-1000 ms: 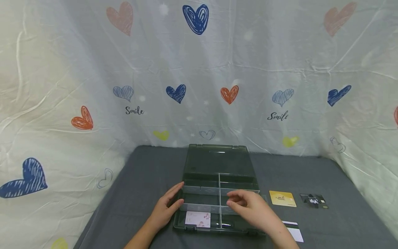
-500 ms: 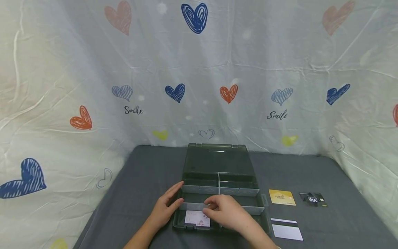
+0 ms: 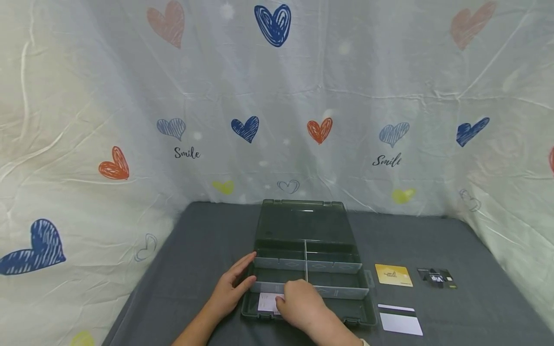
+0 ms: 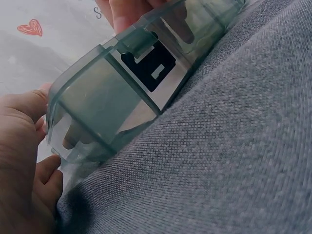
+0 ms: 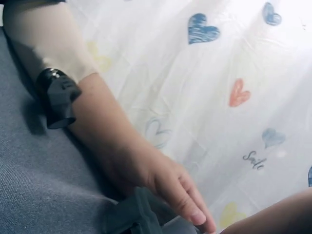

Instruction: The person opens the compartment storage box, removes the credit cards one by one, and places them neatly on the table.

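In the head view a dark green, see-through compartment box (image 3: 331, 304) stands with its lid folded back. My left hand (image 3: 232, 284) rests against its left side, fingers nearly straight; the right wrist view also shows this left hand (image 5: 168, 183) at the box's edge. A pale pink card (image 3: 267, 302) lies in the front left compartment. Over that card's right part is my right hand (image 3: 301, 306), reaching down with bent fingers. Its fingertips are hidden from above. In the left wrist view a finger shows through the box's front wall (image 4: 100, 97), beside a dark latch (image 4: 151, 66).
Right of the box lie a gold card (image 3: 393, 275), a black VIP card (image 3: 437, 278) and a white card with a dark stripe (image 3: 400, 323). Clear dividers (image 3: 339, 291) split the box into several compartments. A heart-printed curtain (image 3: 277, 96) hangs around the grey table (image 3: 207, 240).
My right hand has moved left across the box and down onto the pink card, uncovering the right compartments and the striped white card. The left hand has stayed at the box's side.
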A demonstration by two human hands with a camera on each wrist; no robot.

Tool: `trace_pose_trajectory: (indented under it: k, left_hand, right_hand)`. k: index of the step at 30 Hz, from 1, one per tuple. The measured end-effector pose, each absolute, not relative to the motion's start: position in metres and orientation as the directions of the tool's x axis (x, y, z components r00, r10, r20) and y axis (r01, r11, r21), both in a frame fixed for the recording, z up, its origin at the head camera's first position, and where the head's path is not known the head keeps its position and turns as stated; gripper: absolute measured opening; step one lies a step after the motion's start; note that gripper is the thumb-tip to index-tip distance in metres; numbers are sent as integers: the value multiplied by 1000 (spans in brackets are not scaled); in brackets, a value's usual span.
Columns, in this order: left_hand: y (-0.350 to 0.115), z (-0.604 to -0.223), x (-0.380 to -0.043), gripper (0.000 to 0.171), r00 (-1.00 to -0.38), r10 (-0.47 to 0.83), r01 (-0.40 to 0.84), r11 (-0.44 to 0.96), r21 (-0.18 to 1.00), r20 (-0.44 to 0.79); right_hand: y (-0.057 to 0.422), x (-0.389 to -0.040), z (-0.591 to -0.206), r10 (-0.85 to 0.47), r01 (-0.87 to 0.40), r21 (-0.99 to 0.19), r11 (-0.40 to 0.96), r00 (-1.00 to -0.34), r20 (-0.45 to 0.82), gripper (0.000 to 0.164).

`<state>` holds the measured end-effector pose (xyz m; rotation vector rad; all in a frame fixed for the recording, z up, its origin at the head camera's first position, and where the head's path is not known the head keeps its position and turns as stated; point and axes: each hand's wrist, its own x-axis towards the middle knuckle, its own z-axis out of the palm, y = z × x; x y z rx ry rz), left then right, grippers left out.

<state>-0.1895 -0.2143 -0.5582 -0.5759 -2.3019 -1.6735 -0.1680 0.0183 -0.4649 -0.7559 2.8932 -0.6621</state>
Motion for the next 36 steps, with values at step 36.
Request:
trace_pose_trajectory:
  k: [36]
  left_hand:
    - [-215, -557, -188, 55, -910, 171, 412, 287, 865, 377]
  right_hand:
    - [16, -161, -469, -426, -387, -614, 688, -900, 89, 24]
